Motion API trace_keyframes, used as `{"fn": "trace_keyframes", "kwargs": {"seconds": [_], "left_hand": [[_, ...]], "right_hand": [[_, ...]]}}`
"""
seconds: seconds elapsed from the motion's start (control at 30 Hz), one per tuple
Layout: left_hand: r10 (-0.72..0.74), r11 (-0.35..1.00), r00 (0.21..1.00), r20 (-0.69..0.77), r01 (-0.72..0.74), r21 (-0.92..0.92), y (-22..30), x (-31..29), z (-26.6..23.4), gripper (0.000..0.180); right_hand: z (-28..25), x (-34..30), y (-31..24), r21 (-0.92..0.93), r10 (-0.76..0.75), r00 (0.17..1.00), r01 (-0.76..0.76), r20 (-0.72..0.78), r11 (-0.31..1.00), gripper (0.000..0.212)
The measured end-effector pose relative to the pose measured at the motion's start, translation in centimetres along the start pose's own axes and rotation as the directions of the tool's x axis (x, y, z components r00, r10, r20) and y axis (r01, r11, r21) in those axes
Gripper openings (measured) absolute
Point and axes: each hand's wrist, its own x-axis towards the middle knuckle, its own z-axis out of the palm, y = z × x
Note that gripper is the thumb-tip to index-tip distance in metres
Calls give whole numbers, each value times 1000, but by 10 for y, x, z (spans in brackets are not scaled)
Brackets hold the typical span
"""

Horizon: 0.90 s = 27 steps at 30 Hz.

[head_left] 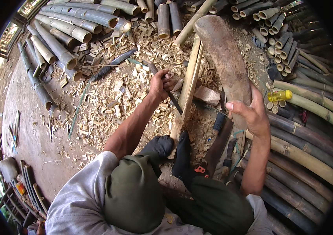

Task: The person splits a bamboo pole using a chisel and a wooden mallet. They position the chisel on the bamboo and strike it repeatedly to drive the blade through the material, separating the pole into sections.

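**Knife on a split bamboo slat**

The left hand (159,84) grips the handle of a dark-bladed knife (173,100), its blade set against the edge of a pale split bamboo slat (189,84). The slat runs lengthwise away from the person, between both hands. The right hand (252,111) lies loosely curled on a thick weathered log (223,58) just beside it.

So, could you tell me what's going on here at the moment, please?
A person sits on the ground among bamboo chips and works a split bamboo slat. The left hand grips a dark-bladed knife against the slat's edge. The right hand rests open on a big wooden chopping log that props the slat. Both dark-socked feet pin the slat's near end. Cut bamboo poles lie stacked around.
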Motion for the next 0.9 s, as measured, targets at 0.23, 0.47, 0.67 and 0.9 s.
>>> {"fn": "trace_keyframes", "kwargs": {"seconds": [0.23,0.47,0.67,0.9], "left_hand": [[204,582,878,432,-464,668,-26,-105,68,24],[306,942,952,-24,-299,155,-1,-84,18,31],[268,529,878,396,-478,701,-4,-145,64,26],[185,980,980,-71,-179,86,5,-80,18,30]], "right_hand": [[-19,-18,22,-94,-47,994,37,-100,995,64],[-20,-40,16,-79,-97,980,84,-174,993,70],[-31,-50,30,-173,-105,969,67,-223,983,71],[-27,-48,31,-104,-85,981,68,-173,992,72]]}}
